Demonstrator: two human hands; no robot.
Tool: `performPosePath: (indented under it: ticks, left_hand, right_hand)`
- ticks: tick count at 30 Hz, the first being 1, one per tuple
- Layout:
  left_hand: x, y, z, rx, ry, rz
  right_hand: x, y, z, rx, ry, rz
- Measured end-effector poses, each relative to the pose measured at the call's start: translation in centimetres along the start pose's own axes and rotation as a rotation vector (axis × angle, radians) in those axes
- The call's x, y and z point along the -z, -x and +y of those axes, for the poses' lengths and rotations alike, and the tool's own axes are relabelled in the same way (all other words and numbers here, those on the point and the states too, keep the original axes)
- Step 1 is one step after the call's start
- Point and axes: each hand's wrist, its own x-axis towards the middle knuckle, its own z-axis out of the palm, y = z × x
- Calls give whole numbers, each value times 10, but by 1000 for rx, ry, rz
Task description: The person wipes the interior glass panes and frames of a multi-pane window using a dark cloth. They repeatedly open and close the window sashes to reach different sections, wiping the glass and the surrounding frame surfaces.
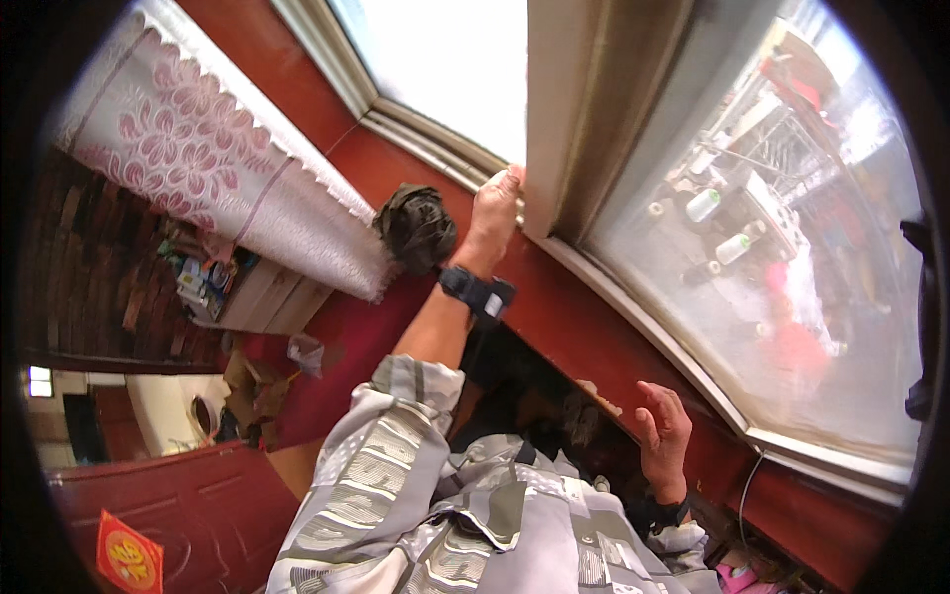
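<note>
My left hand point(496, 208) is curled at the upright edge of a light-framed window sash point(549, 119), beside the lower window track point(445, 154); its fingertips are partly hidden there. A crumpled dark cloth point(415, 226) lies on the red window sill point(586, 327), just left of my left wrist. My right hand point(664, 434) is at the sill's near edge, lower right, with its fingers bent and apart, holding nothing. The large window pane point(690, 297) rises to the right, with thread cones point(703, 205) seen behind the glass.
A white curtain with pink flowers point(178, 156) hangs at the left. Behind it stand a cabinet point(267, 297) with small items on top and a red door point(178, 512) with a red-and-gold diamond decoration point(130, 553). A thin cable point(746, 494) runs down at the lower right.
</note>
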Motion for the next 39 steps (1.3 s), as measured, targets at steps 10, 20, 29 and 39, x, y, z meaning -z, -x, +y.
performPosePath:
  ticks: [10,20,29,39]
  left_hand:
    - [146,17,-48,-153,-1390,469]
    - [186,-22,-52,-141,-335,565]
    - [37,-72,19,-335,696,-181]
    - [1,-136,24,-1066,-742,42]
  right_hand:
    - [-26,16,-5,-108,150,34]
    - [-53,7,-22,-194,124,-4]
    - [-61,22,-40,-246,249,65]
    - [-37,97,-52,-376,453,174]
